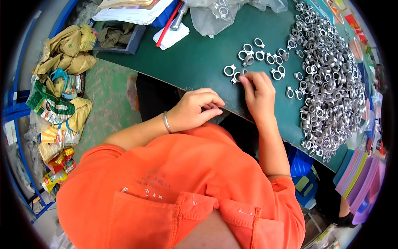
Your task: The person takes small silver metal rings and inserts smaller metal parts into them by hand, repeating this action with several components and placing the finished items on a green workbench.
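Crumpled tan paper sacks (66, 52) and green, yellow and red snack wrappers (54, 120) heaped on the floor, left of the dark green bench (199, 62). Clear plastic bag (215, 16) at the far edge. Right hand (259, 93) pinching a small silver metal ring part (237, 77), fingertips closed on it. Left hand (195, 110) loosely curled at the bench edge, grip contents hidden. Big pile of silver ring parts (331, 79) along the right.

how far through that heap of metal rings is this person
Done: about a dozen small silver metal ring parts lie spread singly on the green table top, apart from the rest. In hand: the right hand pinches one ring part at the near end of that group; the left hand rests curled at the table edge. Left: the large heap of silver rings, by far the bigger share.
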The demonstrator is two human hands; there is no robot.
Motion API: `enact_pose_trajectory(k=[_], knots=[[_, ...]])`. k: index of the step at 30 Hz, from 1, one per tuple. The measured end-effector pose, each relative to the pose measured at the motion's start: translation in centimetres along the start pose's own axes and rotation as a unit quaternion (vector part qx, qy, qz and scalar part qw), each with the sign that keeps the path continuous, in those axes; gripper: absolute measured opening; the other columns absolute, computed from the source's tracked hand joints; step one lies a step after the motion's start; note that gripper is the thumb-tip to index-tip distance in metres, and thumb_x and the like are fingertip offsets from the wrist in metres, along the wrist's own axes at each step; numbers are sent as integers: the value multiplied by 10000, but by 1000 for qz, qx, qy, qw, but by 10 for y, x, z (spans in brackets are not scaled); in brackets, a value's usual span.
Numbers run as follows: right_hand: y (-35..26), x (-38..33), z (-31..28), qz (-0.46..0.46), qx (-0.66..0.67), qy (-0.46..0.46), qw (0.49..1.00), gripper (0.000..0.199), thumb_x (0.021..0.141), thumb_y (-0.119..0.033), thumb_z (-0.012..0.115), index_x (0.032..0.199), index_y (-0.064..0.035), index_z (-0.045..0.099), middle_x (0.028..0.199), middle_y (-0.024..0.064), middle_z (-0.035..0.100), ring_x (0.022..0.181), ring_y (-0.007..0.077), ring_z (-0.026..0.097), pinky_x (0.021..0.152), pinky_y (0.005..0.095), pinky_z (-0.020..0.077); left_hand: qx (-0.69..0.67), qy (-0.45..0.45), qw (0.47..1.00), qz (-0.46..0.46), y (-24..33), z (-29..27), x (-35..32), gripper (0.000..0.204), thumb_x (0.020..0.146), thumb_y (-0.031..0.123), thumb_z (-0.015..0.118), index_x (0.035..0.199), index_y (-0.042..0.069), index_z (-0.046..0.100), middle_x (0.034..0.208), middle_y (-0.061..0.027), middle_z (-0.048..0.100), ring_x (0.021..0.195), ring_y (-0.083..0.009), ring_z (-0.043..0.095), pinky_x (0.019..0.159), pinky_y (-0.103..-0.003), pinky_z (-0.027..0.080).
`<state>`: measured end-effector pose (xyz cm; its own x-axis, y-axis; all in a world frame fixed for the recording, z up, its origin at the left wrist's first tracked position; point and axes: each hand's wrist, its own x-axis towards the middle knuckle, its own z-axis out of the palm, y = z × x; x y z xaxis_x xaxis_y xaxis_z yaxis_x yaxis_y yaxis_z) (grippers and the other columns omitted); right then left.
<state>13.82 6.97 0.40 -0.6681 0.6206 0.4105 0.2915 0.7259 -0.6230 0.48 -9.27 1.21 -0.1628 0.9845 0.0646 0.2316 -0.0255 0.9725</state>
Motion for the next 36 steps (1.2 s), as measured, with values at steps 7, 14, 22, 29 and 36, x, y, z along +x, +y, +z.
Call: enact_pose_trajectory(k=[7, 14, 22, 29, 36], knots=[[-20, -32, -9, 22, 291, -36, 956, 147, 742, 42, 707, 866, 0, 639, 927, 124, 671, 825, 214, 648, 707, 284, 511, -246, 43, 965, -83, 4, 0, 16, 119, 857, -39, 622, 973, -62, 610, 976, -80, 586, 829, -138, 629, 718, -247, 533], [-24, -43, -8, 67, 472, -21, 879, 181, 870, 127, 513, 1028, 39, 517, 1121, 173, 565, 946, 191, 606, 833, 290, 510, -111, 33, 993, 26, 10, 1, 18, 116, 809, -54, 665, 920, -34, 639, 945, -86, 604, 801, -131, 609, 709, -238, 512], [-33, -36, -14, 229, 543, -142, 796, 221, 966, -111, 514, 1112, 44, 570, 880, 79, 635, 776, 118, 614, 651, 242, 517, 49, 55, 988, 139, 13, -2, 14, 124, 744, -47, 704, 848, 10, 667, 825, -72, 619, 739, -168, 594, 619, -258, 479], [-30, -41, -18, 29, 399, -194, 896, 174, 765, 73, 665, 916, -3, 625, 1064, 118, 595, 925, 216, 612, 779, 309, 509, 66, 51, 990, 109, 11, -13, 1, 138, 754, -80, 670, 843, 8, 614, 848, -67, 595, 726, -151, 581, 613, -243, 473], [-13, -18, -5, -77, -13, -45, 996, 258, 722, 67, 633, 942, -69, 651, 976, 113, 581, 872, 302, 555, 762, 379, 465, 8, 83, 996, 26, 5, -9, -2, 113, 790, -84, 632, 844, 4, 585, 902, -59, 555, 749, -98, 568, 631, -207, 478]])
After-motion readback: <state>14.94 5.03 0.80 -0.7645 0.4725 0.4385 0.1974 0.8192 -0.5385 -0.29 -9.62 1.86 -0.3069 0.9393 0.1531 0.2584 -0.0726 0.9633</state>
